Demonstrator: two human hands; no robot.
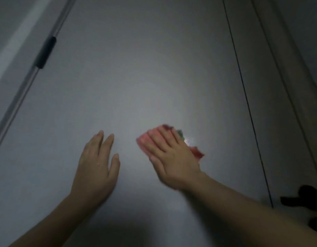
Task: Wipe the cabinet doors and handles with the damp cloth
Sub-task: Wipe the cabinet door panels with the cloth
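Note:
A large grey door (136,72) fills the view. My right hand (172,157) lies flat with straight fingers on a red and green cloth (196,153), pressing it against the door's lower middle. Most of the cloth is hidden under the hand; its edges show past the fingertips and on the right side. My left hand (96,166) rests flat on the door to the left of the cloth, fingers straight, holding nothing. A dark handle (303,196) shows at the lower right edge, apart from both hands.
A dark hinge (45,52) sits on the metal strip along the door's left edge. A thin dark seam (246,97) runs down the right side, with a door frame (293,72) beyond it. The scene is dim.

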